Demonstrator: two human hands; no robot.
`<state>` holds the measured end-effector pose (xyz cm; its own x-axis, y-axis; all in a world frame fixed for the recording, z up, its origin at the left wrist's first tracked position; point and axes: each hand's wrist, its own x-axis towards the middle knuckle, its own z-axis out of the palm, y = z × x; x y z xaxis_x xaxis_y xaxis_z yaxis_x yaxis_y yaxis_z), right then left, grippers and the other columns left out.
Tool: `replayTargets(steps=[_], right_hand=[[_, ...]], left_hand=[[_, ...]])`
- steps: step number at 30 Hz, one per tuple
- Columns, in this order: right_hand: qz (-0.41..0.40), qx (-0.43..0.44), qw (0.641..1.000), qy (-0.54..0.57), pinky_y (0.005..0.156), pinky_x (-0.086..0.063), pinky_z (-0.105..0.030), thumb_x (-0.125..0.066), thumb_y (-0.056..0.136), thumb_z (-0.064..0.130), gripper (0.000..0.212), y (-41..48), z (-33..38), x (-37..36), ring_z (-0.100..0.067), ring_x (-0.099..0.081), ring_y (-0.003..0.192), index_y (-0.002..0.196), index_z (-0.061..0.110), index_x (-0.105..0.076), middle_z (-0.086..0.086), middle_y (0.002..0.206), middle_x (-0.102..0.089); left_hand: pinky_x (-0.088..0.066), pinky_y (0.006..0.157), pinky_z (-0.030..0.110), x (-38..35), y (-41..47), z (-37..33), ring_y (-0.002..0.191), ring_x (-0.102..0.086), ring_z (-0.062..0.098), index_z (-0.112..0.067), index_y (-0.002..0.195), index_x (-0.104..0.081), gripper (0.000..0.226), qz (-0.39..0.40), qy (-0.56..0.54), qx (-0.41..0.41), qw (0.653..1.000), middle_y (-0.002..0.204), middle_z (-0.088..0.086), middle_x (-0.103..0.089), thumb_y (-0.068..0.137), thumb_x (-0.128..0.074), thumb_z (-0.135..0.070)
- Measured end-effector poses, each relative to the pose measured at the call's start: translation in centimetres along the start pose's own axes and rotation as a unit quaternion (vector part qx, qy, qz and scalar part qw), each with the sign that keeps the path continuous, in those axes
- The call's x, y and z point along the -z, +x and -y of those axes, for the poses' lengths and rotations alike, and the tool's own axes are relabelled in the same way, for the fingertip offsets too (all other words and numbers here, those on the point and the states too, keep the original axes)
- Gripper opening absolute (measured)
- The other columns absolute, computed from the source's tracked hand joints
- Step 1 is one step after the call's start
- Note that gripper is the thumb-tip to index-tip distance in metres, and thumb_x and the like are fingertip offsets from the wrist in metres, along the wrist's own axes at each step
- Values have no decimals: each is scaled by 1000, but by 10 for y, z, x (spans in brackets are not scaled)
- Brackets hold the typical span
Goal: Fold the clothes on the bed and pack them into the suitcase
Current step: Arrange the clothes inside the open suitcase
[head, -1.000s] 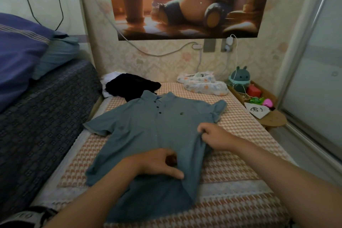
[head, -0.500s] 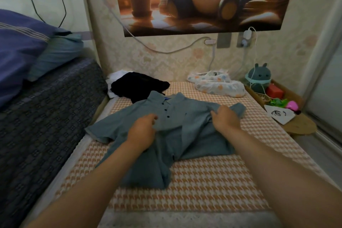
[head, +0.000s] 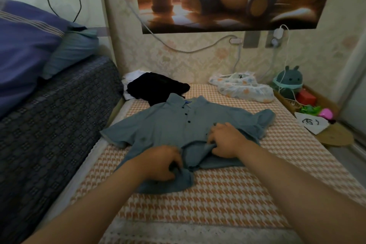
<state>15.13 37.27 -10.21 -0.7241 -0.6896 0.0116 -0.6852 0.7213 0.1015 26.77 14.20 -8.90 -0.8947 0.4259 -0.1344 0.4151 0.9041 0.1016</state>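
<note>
Head camera is looking down at a bed (head: 237, 194) with an orange and white checked cover. A blue shirt (head: 170, 123) is lying in the middle of the bed, front side up, with its collar pointing to the far edge by the wall. One sleeve is lying flat toward the left edge of the bed. The other sleeve is reaching toward the right edge. The lower part of the shirt is bunching up in folds by the hands.

The left hand (head: 162, 162) is holding the bottom of the shirt, on the side nearer the near edge. Its fingers (head: 175, 159) are curling down tight, and a lump of blue cloth is sitting inside them.

The right hand (head: 227, 140) is resting on the right side of the shirt, just below the buttons. Its fingers (head: 217, 127) are bending, with the tips pressing on the cloth. The thumb is tucking under a fold, so this hand is pinching that fold. The two hands are near each other but not touching.

Black clothes (head: 156, 87) are lying at the far left corner of the bed, right beside the shirt's collar. A spotted white cloth (head: 243, 87) is lying near the far right corner. A green soft toy (head: 289, 81) is sitting just past the right edge.
</note>
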Motion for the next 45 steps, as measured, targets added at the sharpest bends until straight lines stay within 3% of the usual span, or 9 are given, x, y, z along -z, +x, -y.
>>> replayTargets(steps=[11, 17, 20, 22, 25, 30, 36, 41, 45], right_hand=[[-134, -310, 928, 154, 54, -38, -30, -48, 97, 49, 41, 56, -27, 33, -19, -52, 63, 79, 15, -63, 2, 73, -56], [-214, -350, 802, 435, 65, -58, -37, -52, 96, 30, 38, 123, -33, 15, -25, -71, 62, 70, 9, -70, -4, 64, -73], [-254, -338, 825, 374, 87, -45, -31, -51, 99, 25, 30, 142, -34, 2, -33, -62, 111, 119, 8, -65, -14, 122, -67], [-156, -290, 853, 404, 100, -41, -36, -56, 99, 30, 76, 146, -33, -14, -35, -48, 130, 158, 13, -12, -14, 154, -38], [-4, -211, 935, 284, 111, -34, -50, -58, 95, 37, 101, 144, -30, -42, -35, -32, 143, 153, 24, 24, -11, 164, -14], [-41, -131, 974, 181, 121, -14, -48, -47, 95, 22, 70, 142, -7, -48, -26, -16, 150, 157, 21, -14, -8, 163, -17], [-51, 0, 982, 180, 111, -32, -39, -57, 91, 39, 52, 123, 39, -28, -22, -40, 129, 141, 29, -48, -2, 136, -44], [56, 71, 989, 118, 103, -39, -39, -59, 77, 61, 73, 99, 71, -20, -20, -42, 114, 144, 35, -43, -1, 124, -42], [31, 46, 994, 90, 98, -42, -34, -58, 89, 36, 60, 88, 87, -21, -21, -45, 113, 146, 32, -41, -1, 123, -44]], left_hand=[[-45, 84, 41, 42, 47, 90, 95, -60, 35, -3, 108, -59, 18, -320, -105, 228, 914, 100, 18, -64, 98, -45, -8], [-33, 68, 34, 55, 99, 128, 75, -53, 28, -6, 83, -54, 17, -384, -188, 263, 865, 82, 17, -59, 96, -45, 0], [-45, 74, 36, 54, 124, 143, 83, -56, 23, -10, 97, -55, 9, -423, -292, 287, 808, 97, 13, -62, 98, -46, -7], [-47, 97, 44, 49, 131, 151, 116, -53, 31, -13, 136, -43, 38, -392, -423, 299, 760, 134, 15, -52, 99, -52, -15], [-35, 111, 45, 33, 124, 154, 138, -35, 31, -15, 153, -18, 64, -304, -431, 317, 788, 156, 11, -29, 100, -53, -25], [-41, 100, 38, 15, 93, 155, 128, -46, 31, -12, 148, -32, 58, -181, -305, 298, 886, 146, 9, -42, 100, -48, -40], [-36, 61, 30, 2, 47, 157, 67, -43, 18, -17, 83, -44, 37, -142, -184, 321, 918, 76, 5, -43, 95, -51, -51], [-26, 52, 30, -13, 7, 142, 53, -32, 15, -15, 63, -34, 45, -187, -248, 334, 890, 58, 4, -35, 98, -53, -36], [-44, 79, 38, 3, -5, 148, 90, -57, 32, -3, 97, -61, 35, -325, -316, 411, 791, 106, 21, -62, 105, -36, -27]])
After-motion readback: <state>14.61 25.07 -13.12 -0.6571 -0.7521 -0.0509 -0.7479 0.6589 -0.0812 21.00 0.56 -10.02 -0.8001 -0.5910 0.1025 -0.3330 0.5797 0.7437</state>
